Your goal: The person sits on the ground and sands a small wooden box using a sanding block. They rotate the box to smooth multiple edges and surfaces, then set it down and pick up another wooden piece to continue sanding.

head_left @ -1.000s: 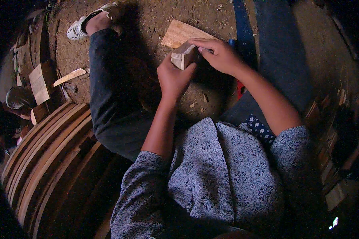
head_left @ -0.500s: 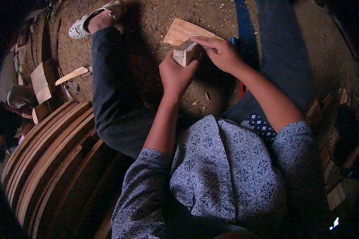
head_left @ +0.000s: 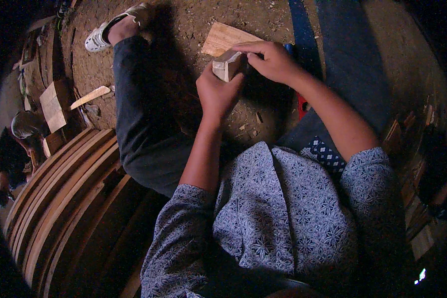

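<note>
In front of me, my left hand (head_left: 217, 95) is wrapped round a small wooden block (head_left: 227, 65), its pale angled end facing me and its top darker. My right hand (head_left: 272, 60) bends over the block's far right edge. The index finger lies along the top there, with the thumb drawn in below it. Whether a small thing is pinched between those fingers is hidden. Just beyond the block, a flat light-brown board (head_left: 224, 39) lies on the dirt floor.
Long wooden boards (head_left: 67, 184) are stacked at my left, near a person (head_left: 12, 159) with a covered head. A pale wood strip (head_left: 90, 97) lies by my leg. To the right are a blue bar (head_left: 307, 35), a red object (head_left: 302, 105) and wood scraps (head_left: 395, 134).
My right hand has shifted slightly left over the block, its fingers more bent than before. The left hand and the block have moved a little left. The person at the left has shifted slightly.
</note>
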The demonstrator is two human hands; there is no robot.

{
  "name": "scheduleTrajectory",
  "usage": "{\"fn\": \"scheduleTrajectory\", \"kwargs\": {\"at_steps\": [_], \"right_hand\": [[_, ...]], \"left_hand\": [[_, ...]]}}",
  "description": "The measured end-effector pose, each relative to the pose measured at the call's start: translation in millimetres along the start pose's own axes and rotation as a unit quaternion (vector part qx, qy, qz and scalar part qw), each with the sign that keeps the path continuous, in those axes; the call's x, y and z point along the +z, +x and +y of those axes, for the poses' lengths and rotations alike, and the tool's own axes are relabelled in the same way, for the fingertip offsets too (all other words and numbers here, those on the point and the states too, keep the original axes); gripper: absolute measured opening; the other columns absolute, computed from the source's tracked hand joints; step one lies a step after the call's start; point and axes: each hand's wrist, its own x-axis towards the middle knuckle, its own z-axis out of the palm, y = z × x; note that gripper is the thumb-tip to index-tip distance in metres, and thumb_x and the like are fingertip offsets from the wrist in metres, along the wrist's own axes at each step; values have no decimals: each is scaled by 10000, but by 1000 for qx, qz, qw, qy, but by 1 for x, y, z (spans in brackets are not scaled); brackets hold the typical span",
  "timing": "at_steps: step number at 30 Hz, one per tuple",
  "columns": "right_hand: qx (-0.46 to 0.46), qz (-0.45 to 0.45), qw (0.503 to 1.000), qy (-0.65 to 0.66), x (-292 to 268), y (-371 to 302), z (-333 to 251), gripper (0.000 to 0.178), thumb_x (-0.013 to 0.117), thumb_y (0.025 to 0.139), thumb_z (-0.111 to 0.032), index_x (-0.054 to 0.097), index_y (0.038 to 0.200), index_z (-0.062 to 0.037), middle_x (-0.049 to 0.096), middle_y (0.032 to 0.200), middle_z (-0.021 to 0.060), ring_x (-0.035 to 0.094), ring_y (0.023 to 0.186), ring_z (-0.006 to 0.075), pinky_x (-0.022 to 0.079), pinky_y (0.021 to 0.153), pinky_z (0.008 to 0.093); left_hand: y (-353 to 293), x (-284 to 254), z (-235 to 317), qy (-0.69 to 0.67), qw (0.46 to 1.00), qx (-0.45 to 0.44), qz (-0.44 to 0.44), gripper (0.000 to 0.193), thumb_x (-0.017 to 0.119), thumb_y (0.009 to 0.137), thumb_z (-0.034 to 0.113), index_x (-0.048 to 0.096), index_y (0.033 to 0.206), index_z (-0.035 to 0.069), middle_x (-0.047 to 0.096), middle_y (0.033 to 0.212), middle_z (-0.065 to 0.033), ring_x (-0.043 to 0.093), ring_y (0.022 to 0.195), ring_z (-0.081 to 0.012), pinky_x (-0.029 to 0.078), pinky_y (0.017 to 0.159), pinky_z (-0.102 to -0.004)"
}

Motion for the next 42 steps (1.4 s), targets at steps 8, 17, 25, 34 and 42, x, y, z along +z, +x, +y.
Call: {"fn": "scheduleTrajectory", "kwargs": {"at_steps": [8,17,25,34,42], "right_hand": [[-75,78,994,-9,15,-11,3,561,438,756,62,537,1274,-130,611,1174,142,583,995,136,435,876,257],[-23,19,999,16,10,-8,1,556,366,782,82,509,1290,-95,568,1225,178,522,1166,209,352,1011,284],[-25,24,999,2,10,-7,-9,562,358,768,95,521,1274,-89,540,1260,172,481,1220,244,321,1050,305],[11,-19,1000,17,1,-8,-41,540,368,789,63,530,1273,-113,586,1178,186,595,1020,268,429,911,318],[-19,-46,998,40,7,-3,-43,531,333,800,80,504,1285,-52,507,1312,151,446,1248,218,285,1065,285]], "left_hand": [[0,2,-1,8,1000,-8,4,389,733,624,164,628,946,-27,682,852,-168,677,825,-227,511,728,-325],[-1,0,2,-13,1000,-5,3,400,749,615,178,630,941,-21,682,844,-160,675,811,-209,510,721,-324],[-2,1,-5,36,999,6,5,434,768,600,206,623,938,-23,677,826,-173,677,797,-246,514,712,-340],[-4,-3,6,61,998,-21,9,438,770,596,207,632,948,-14,675,852,-185,673,828,-283,513,729,-359],[0,-5,7,60,998,-16,13,445,781,586,214,632,943,-7,672,856,-190,665,841,-309,516,722,-369]]}}
